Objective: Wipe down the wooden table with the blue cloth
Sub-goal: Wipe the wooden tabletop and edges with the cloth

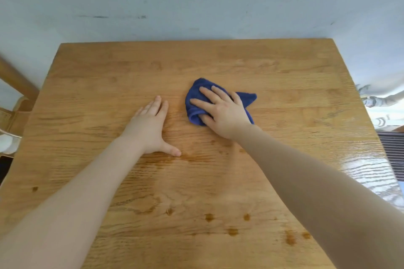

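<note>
While splayed under the right hand, blue cloth on wooden table, tail apparently pointing right.

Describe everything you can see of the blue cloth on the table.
The blue cloth is deep blue, soft-looking fabric, bunched and folded rather than spread flat, with one corner poking out to the right. It lies near the middle of the wooden table. The right hand presses on it with spread fingers, covering much of it.
</note>
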Demonstrator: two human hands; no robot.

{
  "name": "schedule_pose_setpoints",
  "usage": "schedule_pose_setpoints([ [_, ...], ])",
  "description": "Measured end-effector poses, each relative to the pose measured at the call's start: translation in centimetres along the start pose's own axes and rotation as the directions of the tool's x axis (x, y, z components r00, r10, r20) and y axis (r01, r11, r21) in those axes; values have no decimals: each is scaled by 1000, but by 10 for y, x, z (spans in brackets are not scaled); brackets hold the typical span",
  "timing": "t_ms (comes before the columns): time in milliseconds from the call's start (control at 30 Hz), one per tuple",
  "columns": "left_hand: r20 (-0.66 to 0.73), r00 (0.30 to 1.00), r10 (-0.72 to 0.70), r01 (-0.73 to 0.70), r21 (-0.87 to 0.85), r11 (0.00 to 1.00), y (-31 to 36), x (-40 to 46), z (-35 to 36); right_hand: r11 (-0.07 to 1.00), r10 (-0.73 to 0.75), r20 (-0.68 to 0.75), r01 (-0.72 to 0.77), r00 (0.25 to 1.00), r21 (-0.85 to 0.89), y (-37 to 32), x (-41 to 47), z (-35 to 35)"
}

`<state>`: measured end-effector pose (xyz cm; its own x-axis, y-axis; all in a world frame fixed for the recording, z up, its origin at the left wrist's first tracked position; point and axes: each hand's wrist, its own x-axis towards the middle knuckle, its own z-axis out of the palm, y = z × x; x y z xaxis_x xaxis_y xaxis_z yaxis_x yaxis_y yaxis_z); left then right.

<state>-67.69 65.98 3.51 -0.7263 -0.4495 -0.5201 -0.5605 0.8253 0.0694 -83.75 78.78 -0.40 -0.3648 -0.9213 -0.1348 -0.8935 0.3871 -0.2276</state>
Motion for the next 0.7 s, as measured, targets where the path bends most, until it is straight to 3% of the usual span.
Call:
schedule_pose_setpoints([
  [100,-43,999,-4,4,6,1000,0,0,5,986,165,-20,-165,986,30,-9,31,0],
  [167,-46,999,-6,6,-3,1000,-1,0,7,985,172,-32,-172,985,22,-17,28,3],
  [333,-43,999,-15,14,-19,1000,0,1,7,994,-98,-78,101,992,39,-31,-32,15],
  [433,-37,999,-16,15,-13,1000,-1,2,7,989,-140,-38,141,989,48,-24,-26,12],
  [567,-37,998,-47,48,38,998,1,0,8,1000,9,-34,-9,999,6,-17,22,4],
  [700,-107,973,-205,211,40,977,8,-10,12,996,87,-28,-88,996,-7,-21,43,2],
])
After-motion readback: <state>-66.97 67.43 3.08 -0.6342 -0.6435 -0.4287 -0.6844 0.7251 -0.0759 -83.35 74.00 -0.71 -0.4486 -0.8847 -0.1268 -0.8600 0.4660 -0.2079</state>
